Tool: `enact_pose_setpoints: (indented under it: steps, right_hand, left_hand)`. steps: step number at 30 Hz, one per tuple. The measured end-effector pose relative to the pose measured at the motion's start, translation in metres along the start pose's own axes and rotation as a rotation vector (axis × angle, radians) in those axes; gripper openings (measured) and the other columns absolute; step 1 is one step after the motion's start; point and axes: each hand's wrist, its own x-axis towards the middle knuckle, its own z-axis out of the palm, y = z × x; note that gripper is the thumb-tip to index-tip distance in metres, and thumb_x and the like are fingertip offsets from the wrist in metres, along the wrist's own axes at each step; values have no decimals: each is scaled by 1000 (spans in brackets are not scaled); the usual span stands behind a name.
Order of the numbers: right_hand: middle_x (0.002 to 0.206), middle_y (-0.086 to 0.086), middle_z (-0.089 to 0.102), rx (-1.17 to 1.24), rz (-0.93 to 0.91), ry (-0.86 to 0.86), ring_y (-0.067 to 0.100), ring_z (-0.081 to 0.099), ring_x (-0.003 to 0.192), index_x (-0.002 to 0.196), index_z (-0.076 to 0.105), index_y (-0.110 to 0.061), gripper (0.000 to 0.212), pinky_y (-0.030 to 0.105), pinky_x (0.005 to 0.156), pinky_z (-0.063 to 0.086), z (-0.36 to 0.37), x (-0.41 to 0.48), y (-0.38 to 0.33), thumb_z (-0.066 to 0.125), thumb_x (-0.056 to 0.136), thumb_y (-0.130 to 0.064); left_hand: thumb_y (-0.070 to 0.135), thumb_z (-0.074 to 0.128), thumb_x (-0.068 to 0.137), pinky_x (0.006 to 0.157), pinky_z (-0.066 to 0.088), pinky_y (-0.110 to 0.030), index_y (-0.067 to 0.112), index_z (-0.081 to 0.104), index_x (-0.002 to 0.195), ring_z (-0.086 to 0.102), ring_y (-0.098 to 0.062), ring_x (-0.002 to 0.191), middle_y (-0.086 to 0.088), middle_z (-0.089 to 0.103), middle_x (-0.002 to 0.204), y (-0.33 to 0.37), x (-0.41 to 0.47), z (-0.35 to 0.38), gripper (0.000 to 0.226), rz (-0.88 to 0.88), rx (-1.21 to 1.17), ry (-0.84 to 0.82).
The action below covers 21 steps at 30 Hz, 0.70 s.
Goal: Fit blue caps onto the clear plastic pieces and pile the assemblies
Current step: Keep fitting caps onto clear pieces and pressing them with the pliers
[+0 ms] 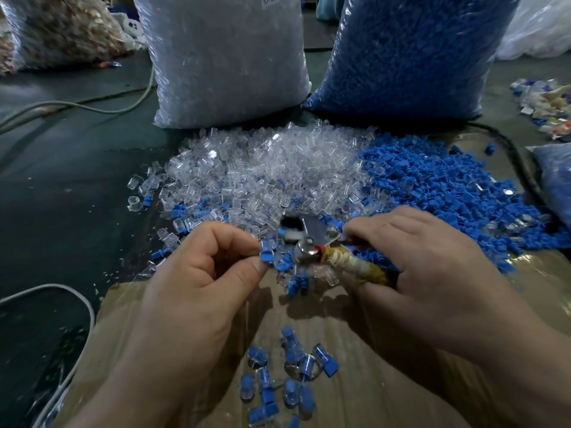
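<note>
- The left hand [200,273] pinches a blue cap [266,257] between thumb and forefinger
- The right hand [432,257] curls round the wrapped handle of a metal tool [312,239], its head just beside the cap
- Bare cardboard [386,381] lies open between the wrists, with the assemblies [287,375] piled towards its near edge
- Beyond the hands a heap of clear pieces [262,168] meets a heap of blue caps [432,186]
- A clear bag [225,57] and a blue bag [401,50] wall off the far side
- The tool's jaws are blurred, the right palm hides the handle's end, and the nearest assemblies are cut off by the frame
</note>
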Motion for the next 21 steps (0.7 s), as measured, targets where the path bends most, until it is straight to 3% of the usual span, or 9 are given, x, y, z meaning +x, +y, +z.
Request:
enact_pose_setpoints:
  steps: [2, 4, 8, 12, 16, 18, 21]
  right_hand:
    - [103, -10, 66, -75, 56, -7, 17, 57, 92, 124, 57, -23, 59, 35, 81, 46, 1, 4, 1, 44, 80, -62]
    - [111, -11, 63, -115, 122, -90, 16, 51, 100, 128, 54, -28, 67, 38, 86, 43, 4, 9, 3, 36, 78, -70]
    - [118, -10, 59, -156, 177, -183, 17, 43, 109, 130, 51, -32, 71, 38, 92, 33, 9, 16, 4, 37, 73, -72]
    - [122, -11, 54, -106, 168, -138, 16, 39, 116, 129, 52, -34, 63, 37, 96, 26, 5, 14, 1, 36, 78, -68]
    - [106, -10, 64, 3, 16, 57, 12, 55, 101, 112, 60, -30, 46, 32, 91, 37, 2, 6, -25, 40, 86, -62]
    - [90, -8, 64, 27, -106, 37, 16, 58, 85, 95, 61, -28, 32, 37, 81, 45, 6, 4, -38, 43, 91, -54]
    - [80, -4, 59, 42, -158, 25, 21, 55, 75, 87, 62, -22, 22, 40, 71, 41, 11, 4, -42, 48, 96, -36]
  left_hand:
    - [42, 79, 67, 54, 50, -26, 36, 69, 87, 60, -9, 56, 5, 66, 65, -2, 0, 1, 23, -19, 33, -16]
    - [41, 74, 74, 50, 48, -22, 39, 68, 87, 58, -6, 53, 7, 66, 63, -4, -1, 3, 15, -35, 78, -40]
    - [38, 66, 74, 47, 44, -23, 42, 66, 90, 55, -7, 50, 6, 65, 60, -4, -4, 9, 17, -45, 139, -97]
    - [38, 66, 78, 48, 45, -26, 44, 66, 90, 55, -7, 49, 5, 66, 60, -3, -5, 10, 13, -20, 151, -91]
    - [39, 68, 77, 43, 45, -19, 39, 67, 89, 57, -8, 47, 4, 67, 59, 0, -8, 15, 12, -13, 104, -43]
    - [47, 69, 75, 48, 48, -32, 37, 67, 89, 59, -15, 51, 4, 67, 62, 2, -10, 18, 18, 23, 81, -57]
    - [57, 61, 65, 58, 53, -37, 40, 68, 93, 63, -19, 57, 5, 69, 68, 5, -11, 19, 34, 88, 92, -47]
